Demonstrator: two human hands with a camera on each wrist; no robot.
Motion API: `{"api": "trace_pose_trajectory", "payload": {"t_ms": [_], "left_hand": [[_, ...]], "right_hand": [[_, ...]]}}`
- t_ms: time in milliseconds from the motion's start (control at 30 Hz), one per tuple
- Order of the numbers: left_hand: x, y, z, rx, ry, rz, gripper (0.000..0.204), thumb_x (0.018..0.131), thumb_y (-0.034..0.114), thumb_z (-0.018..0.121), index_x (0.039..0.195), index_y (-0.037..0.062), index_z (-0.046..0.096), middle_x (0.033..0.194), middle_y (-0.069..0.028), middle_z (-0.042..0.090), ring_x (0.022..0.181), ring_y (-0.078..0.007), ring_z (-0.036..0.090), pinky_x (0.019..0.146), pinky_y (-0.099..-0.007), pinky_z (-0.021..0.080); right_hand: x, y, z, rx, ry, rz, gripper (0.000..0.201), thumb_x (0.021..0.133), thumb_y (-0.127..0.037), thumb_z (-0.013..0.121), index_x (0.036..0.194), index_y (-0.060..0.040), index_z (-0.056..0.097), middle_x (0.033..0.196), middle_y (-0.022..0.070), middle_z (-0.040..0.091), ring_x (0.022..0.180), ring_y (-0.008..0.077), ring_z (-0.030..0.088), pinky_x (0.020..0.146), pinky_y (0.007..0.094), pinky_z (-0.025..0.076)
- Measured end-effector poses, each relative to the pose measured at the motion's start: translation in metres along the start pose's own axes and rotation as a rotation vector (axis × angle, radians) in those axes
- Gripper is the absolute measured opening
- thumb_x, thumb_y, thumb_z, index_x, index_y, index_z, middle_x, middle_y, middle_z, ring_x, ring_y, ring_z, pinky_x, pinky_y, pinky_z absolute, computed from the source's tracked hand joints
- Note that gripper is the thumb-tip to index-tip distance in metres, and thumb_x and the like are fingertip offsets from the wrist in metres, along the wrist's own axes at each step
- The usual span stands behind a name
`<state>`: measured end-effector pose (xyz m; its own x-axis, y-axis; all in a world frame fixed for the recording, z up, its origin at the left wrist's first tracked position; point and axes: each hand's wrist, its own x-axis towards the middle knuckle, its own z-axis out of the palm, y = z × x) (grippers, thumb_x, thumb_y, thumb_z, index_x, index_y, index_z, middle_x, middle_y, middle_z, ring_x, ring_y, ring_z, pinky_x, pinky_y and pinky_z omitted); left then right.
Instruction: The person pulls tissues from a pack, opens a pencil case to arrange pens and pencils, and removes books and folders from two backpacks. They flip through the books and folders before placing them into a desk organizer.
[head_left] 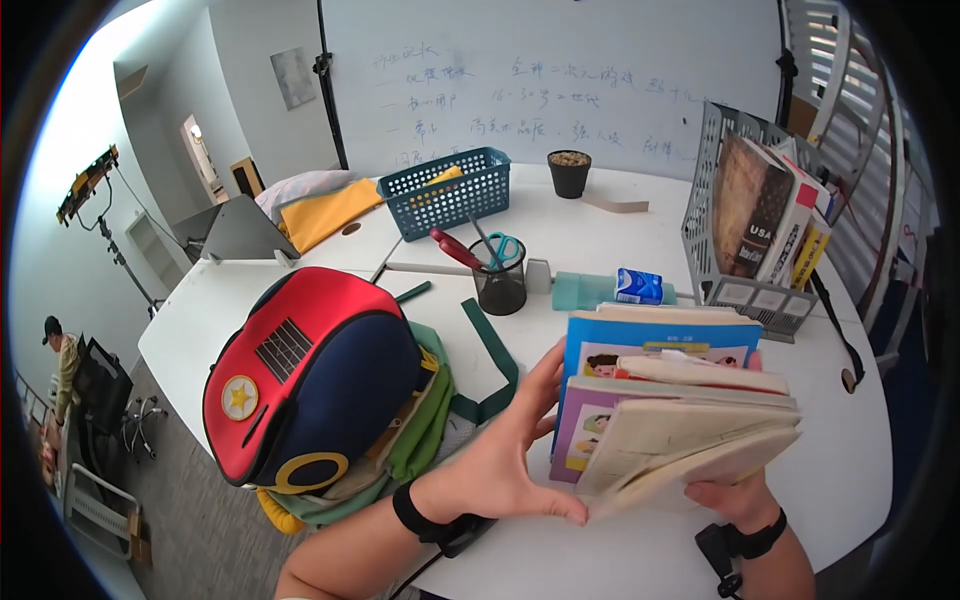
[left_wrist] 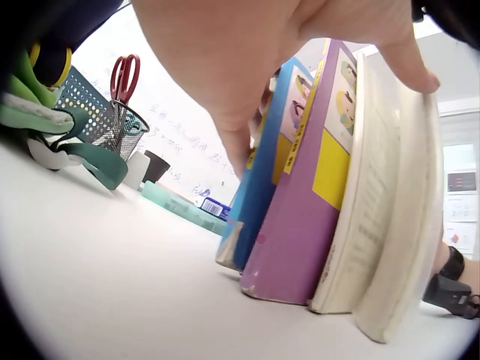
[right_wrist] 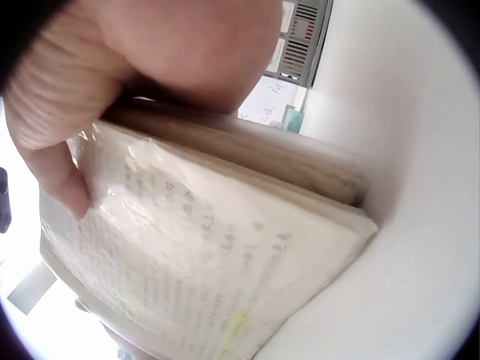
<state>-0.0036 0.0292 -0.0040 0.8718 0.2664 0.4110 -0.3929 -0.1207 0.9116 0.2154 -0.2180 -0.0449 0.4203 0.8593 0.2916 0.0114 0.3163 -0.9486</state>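
Several books stand upright in a row at the table's front right. A blue book is at the back, a purple book nearer, and cream-covered books in front. My left hand spans their left side, fingers behind the blue book and thumb at the front cream cover. Gripping the right side, my right hand lays its thumb over the front cover, seen closely in the right wrist view; its other fingers are mostly hidden behind the books. The lower edges meet the white tabletop in the left wrist view.
A red and navy backpack lies left of the books. Behind them are a mesh pen cup, a blue tissue pack, a teal basket and a potted plant. A grey book rack holding books stands at right.
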Motion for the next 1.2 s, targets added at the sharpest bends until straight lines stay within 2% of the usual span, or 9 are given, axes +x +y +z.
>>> {"api": "trace_pose_trajectory", "payload": {"t_ms": [200,300,600,667,700,933,1000,1067,1200], "left_hand": [[-0.003,-0.003,-0.011,0.074,-0.010,0.031,0.070,0.088,0.015,0.092,0.148,0.0066,0.059,0.146,-0.0115,0.060,0.138,-0.0264,0.059,0.113,-0.0443,0.052],[-0.005,-0.003,-0.018,0.627,0.031,0.183,0.064,0.089,0.014,0.092,0.144,0.0055,0.060,0.138,-0.0110,0.064,0.129,-0.0227,0.062,0.106,-0.0396,0.054],[0.003,0.010,-0.023,-0.014,0.297,0.208,0.026,0.092,0.012,0.088,0.112,0.0026,0.073,0.111,-0.0075,0.073,0.100,-0.0167,0.068,0.097,-0.0325,0.054],[-0.002,0.007,-0.047,0.192,-0.137,-0.049,0.020,0.095,0.008,0.085,0.110,0.0018,0.074,0.105,-0.0064,0.075,0.096,-0.0142,0.068,0.094,-0.0312,0.054],[-0.004,0.003,-0.042,0.080,-0.091,-0.084,0.014,0.096,0.007,0.083,0.105,0.0013,0.074,0.106,-0.0050,0.076,0.094,-0.0125,0.068,0.090,-0.0302,0.053],[-0.005,0.004,-0.026,-0.310,-0.144,-0.174,0.013,0.106,0.010,0.073,0.115,0.0032,0.066,0.094,-0.0011,0.070,0.087,-0.0124,0.067,0.085,-0.0302,0.055],[-0.001,0.001,-0.021,-0.328,0.074,-0.285,0.014,0.108,0.010,0.068,0.120,0.0045,0.062,0.091,-0.0008,0.066,0.087,-0.0121,0.066,0.084,-0.0304,0.055],[-0.002,0.009,-0.023,-0.294,0.040,-0.336,0.015,0.105,0.011,0.074,0.114,0.0032,0.065,0.091,-0.0012,0.067,0.087,-0.0109,0.065,0.083,-0.0313,0.054],[0.001,0.017,-0.030,0.245,-0.132,-0.001,0.020,0.091,0.008,0.086,0.104,-0.0001,0.074,0.099,-0.0047,0.070,0.097,-0.0200,0.067,0.095,-0.0364,0.053]], "right_hand": [[0.001,-0.005,-0.003,0.072,-0.082,0.023,0.094,0.079,-0.007,0.092,0.160,-0.0051,0.045,0.154,0.0107,0.057,0.141,0.0266,0.056,0.118,0.0435,0.047],[-0.006,0.004,-0.011,0.019,-0.066,0.096,0.095,0.078,-0.013,0.095,0.159,-0.0048,0.047,0.154,0.0112,0.058,0.140,0.0273,0.057,0.119,0.0443,0.046],[-0.012,0.007,-0.021,-0.044,-0.044,0.153,0.091,0.078,-0.010,0.093,0.157,-0.0050,0.048,0.150,0.0097,0.060,0.137,0.0259,0.057,0.119,0.0430,0.045],[-0.013,0.010,-0.022,0.000,-0.049,0.155,0.093,0.079,-0.013,0.094,0.159,-0.0054,0.047,0.151,0.0108,0.061,0.140,0.0259,0.056,0.120,0.0426,0.044],[-0.013,0.011,-0.021,0.000,-0.050,0.157,0.093,0.079,-0.013,0.094,0.159,-0.0054,0.047,0.151,0.0108,0.061,0.140,0.0259,0.056,0.120,0.0426,0.044],[-0.011,0.009,-0.013,-0.056,-0.043,0.122,0.076,0.085,-0.031,0.087,0.150,-0.0035,0.059,0.145,0.0183,0.063,0.134,0.0330,0.060,0.113,0.0458,0.048],[-0.011,0.007,-0.008,-0.074,-0.041,0.119,0.073,0.086,-0.036,0.085,0.147,-0.0030,0.062,0.144,0.0204,0.064,0.133,0.0350,0.061,0.111,0.0468,0.050],[-0.014,0.004,-0.003,-0.095,-0.034,0.116,0.071,0.088,-0.041,0.083,0.145,-0.0024,0.066,0.142,0.0226,0.065,0.131,0.0370,0.062,0.109,0.0477,0.051],[-0.002,-0.002,0.010,-0.125,-0.036,0.084,0.071,0.088,-0.039,0.084,0.146,-0.0026,0.064,0.143,0.0219,0.064,0.132,0.0363,0.061,0.110,0.0473,0.050]]}}
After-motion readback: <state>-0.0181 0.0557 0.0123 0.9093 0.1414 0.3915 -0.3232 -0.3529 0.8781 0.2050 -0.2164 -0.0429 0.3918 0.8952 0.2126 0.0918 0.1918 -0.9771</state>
